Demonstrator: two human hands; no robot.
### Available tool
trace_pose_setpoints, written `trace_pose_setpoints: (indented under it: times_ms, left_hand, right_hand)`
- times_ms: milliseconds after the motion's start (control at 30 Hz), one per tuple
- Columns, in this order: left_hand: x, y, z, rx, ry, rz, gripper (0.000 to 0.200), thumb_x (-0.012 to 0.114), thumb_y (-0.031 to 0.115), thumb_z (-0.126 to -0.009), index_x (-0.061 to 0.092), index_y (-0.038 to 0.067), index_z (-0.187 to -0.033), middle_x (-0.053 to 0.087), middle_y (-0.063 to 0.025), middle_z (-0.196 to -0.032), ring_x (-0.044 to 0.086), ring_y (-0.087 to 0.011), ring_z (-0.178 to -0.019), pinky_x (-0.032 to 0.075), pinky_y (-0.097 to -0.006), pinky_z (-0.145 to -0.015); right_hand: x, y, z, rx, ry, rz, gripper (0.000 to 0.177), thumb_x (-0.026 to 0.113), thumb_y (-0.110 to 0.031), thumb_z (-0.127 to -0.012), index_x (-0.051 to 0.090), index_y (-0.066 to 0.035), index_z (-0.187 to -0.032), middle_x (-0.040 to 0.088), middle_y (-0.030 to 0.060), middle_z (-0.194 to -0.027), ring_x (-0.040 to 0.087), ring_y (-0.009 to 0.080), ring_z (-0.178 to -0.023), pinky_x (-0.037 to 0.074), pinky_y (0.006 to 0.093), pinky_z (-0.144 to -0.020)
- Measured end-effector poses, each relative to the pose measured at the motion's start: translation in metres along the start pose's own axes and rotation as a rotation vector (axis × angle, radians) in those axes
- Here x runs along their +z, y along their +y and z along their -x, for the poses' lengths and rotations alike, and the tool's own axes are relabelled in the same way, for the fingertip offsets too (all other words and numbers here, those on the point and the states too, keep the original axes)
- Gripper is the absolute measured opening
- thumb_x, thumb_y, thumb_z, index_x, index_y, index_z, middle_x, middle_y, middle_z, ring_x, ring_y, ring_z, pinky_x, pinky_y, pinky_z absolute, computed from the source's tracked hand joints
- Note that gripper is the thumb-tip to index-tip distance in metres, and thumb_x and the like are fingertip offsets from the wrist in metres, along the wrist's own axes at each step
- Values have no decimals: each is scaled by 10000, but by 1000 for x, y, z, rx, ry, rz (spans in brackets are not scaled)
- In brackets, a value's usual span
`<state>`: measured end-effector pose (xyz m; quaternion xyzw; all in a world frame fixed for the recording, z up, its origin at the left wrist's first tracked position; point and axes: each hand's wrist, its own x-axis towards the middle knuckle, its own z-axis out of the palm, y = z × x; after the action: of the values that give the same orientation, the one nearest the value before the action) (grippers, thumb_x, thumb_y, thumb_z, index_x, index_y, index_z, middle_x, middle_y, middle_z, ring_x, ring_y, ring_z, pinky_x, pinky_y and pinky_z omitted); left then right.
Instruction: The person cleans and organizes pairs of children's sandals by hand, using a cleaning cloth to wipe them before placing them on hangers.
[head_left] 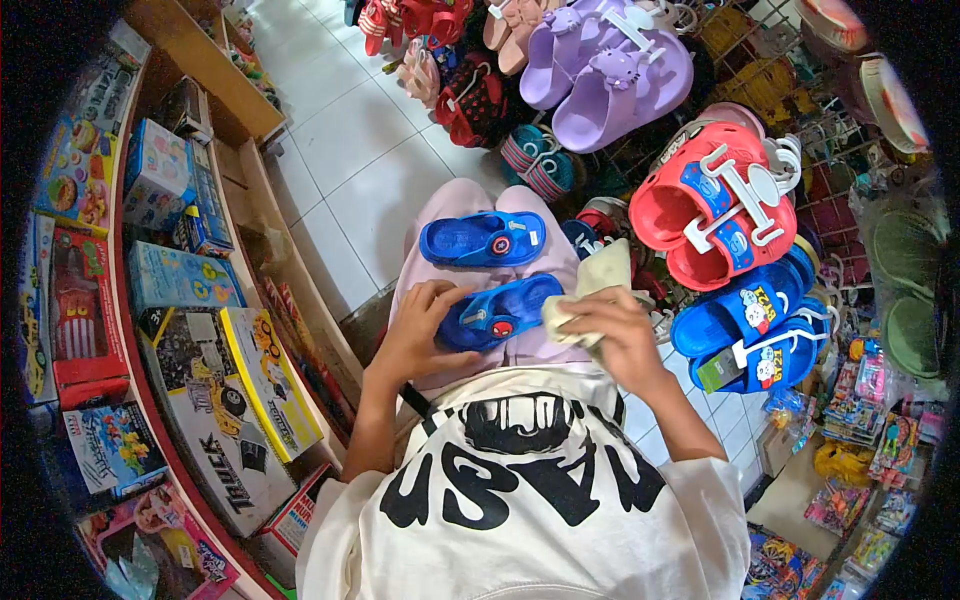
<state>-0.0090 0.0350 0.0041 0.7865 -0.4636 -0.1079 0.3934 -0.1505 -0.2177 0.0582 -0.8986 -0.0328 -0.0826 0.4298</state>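
A blue sandal with a red round badge (515, 300) lies across my lap, and my left hand (422, 330) grips its left end between thumb and fingers. My right hand (622, 332) is closed around a pale yellow cloth (605, 268), bunched beside the sandal's right end. Farther up my lap rests a matching blue sandal (462, 242), with a round badge on its strap and a small white tag at its right end. Neither hand touches that one. Part of the cloth is hidden inside my right hand.
Boxed toys (215, 420) fill a curved wooden shelf on my left. Purple clogs (610, 80), red clogs (700, 200) and blue sandals (750, 320) hang from a wire rack on my right, close to my right hand. White floor tiles (340, 140) show ahead.
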Motion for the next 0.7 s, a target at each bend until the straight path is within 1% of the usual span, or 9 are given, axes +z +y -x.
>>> trace_pose_setpoints:
  times_ms: [33,133,167,267,367,467,500,600,700]
  left_hand:
    - [-5,5,-4,47,-21,-39,730,788,341,-606,518,115,-1245,530,-112,-1117,477,-277,-1083,348,-392,-941]
    - [-7,16,-30,299,-177,-273,466,739,325,-677,617,119,-1077,533,-62,-1135,483,-279,-1096,352,-406,-976]
    - [1,12,-36,324,-234,-339,309,720,292,-691,648,112,-932,533,-31,-1133,489,-250,-1084,366,-401,-950]
    - [-5,18,-58,428,-446,-348,271,733,297,-672,637,111,-844,558,-25,-1076,507,-221,-1040,378,-395,-911]
    - [-12,38,-60,513,-344,-206,244,744,295,-654,612,125,-768,590,-1,-967,530,-187,-970,384,-371,-857]
    - [-24,60,-47,471,-223,-230,249,760,299,-634,593,141,-727,600,22,-850,554,-172,-890,386,-355,-810]
    - [-25,65,-44,458,-89,-246,271,785,294,-603,569,151,-681,591,32,-747,564,-161,-784,379,-340,-739]
    - [-26,66,-28,212,163,-400,274,772,305,-616,562,134,-656,579,24,-688,538,-172,-729,369,-331,-712]
    - [-5,53,-10,-143,401,-422,267,793,275,-626,586,109,-657,569,-2,-625,509,-206,-643,354,-330,-652]
  right_hand:
    - [-9,-2,1,32,59,-25,358,443,59,-643,711,-42,-857,673,108,-1061,560,258,-978,400,351,-903]
    - [-13,5,9,65,168,-123,395,424,57,-639,713,-60,-883,670,96,-1074,567,248,-973,396,350,-902]
    - [-11,8,13,86,163,-145,417,414,64,-627,711,-56,-894,659,96,-1105,563,247,-988,388,349,-916]
    - [-5,3,16,70,139,-146,420,414,63,-628,707,-53,-906,654,95,-1118,561,255,-993,385,354,-927]
    - [-8,2,21,93,168,-184,427,414,61,-617,703,-39,-914,652,106,-1119,559,258,-1013,384,360,-933]
    - [-12,8,24,120,234,-249,426,408,57,-612,699,-25,-912,649,116,-1123,558,257,-1033,382,363,-939]
    - [-12,11,23,120,255,-247,425,408,54,-613,698,-23,-914,647,117,-1127,558,257,-1035,381,363,-942]
    - [-8,15,16,117,263,-253,430,410,49,-622,693,-27,-937,640,123,-1136,556,259,-1053,373,364,-956]
    - [7,10,0,76,217,-238,446,409,56,-635,684,-36,-974,638,124,-1133,553,261,-1065,370,364,-962]
